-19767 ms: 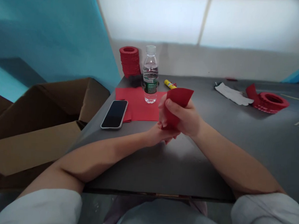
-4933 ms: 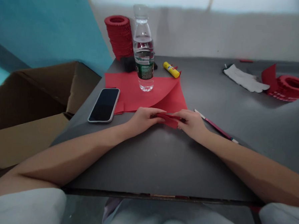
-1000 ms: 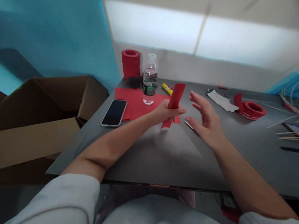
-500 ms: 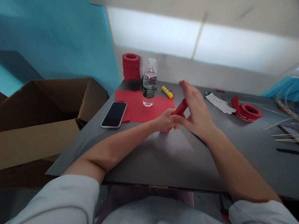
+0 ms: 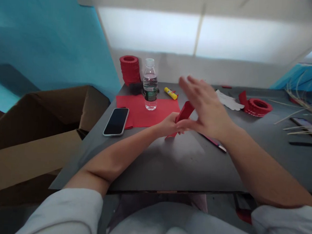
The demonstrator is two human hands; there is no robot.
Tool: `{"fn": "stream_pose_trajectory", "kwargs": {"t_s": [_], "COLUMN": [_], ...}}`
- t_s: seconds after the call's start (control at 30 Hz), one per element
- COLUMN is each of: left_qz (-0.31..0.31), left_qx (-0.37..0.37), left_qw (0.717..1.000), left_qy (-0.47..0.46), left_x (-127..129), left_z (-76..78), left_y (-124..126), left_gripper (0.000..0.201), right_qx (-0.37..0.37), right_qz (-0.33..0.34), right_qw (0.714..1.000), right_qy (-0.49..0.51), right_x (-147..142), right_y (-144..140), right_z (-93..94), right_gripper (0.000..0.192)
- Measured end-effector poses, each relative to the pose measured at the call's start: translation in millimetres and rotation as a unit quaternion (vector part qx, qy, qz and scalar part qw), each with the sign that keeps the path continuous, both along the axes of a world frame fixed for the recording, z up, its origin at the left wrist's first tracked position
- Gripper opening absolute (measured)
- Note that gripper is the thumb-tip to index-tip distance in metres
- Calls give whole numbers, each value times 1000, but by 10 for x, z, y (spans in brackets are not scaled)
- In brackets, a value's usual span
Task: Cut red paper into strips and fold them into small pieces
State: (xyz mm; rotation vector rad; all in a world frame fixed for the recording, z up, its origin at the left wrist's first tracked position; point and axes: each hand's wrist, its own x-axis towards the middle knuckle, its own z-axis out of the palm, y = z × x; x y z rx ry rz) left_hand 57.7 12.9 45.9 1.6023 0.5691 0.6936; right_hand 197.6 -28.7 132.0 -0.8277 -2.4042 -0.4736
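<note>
Closed around a folded strip of red paper (image 5: 186, 111), my left hand (image 5: 169, 125) is held over the front of the red sheets. One end of the strip sticks up and a lower piece hangs below the fingers. My right hand (image 5: 205, 107) is just to the right, fingers raised and spread, its thumb close to the strip. Whether that thumb touches the paper I cannot tell. Red paper sheets (image 5: 140, 119) lie flat behind my left hand. A pen-like tool (image 5: 217, 144) lies on the table, partly hidden by my right hand.
On the grey table (image 5: 148, 165) are a phone (image 5: 116, 122), a water bottle (image 5: 150, 87), a yellow glue stick (image 5: 171, 93), a stack of red rings (image 5: 130, 70), a white glove (image 5: 228, 100) and a red roll (image 5: 258, 107). A cardboard box (image 5: 39, 149) stands left.
My right hand has lifted its fingers and spread them further from the strip. My left hand keeps its grip. The view has shifted slightly, and more of the pen-like tool shows.
</note>
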Motion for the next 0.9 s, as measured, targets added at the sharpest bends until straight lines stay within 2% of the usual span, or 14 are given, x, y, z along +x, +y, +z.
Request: {"fn": "stream_pose_trajectory", "kwargs": {"t_s": [0.1, 0.23, 0.3, 0.43, 0.67, 0.9], "left_qz": [-28, -43, -48, -49, -51, -13], "left_qx": [22, 20, 5, 4, 23, 26], "left_qw": [997, 995, 996, 997, 997, 999], "left_qy": [-65, -84, -72, -61, -47, -16], "left_x": [-6, -15, -18, -31, -62, -98], "left_z": [-6, 50, 81, 100, 102, -32], "left_y": [10, -12, -29, -37, -24, 106], "left_gripper": [23, 24, 24, 23, 19, 20], "right_qx": [-12, -96, -127, -188, -211, -239], "right_qz": [1, 14, 9, -31, 4, -5], "right_qw": [1000, 995, 992, 981, 972, 966], "right_qy": [2, -10, -4, -32, -101, -98], "right_x": [43, 59, 50, 29, -47, -96], "right_y": [9, 14, 14, 31, 119, 278], "right_z": [24, 62, 102, 207, 399, 397], "right_gripper": [79, 41, 33, 28, 22, 25]}}
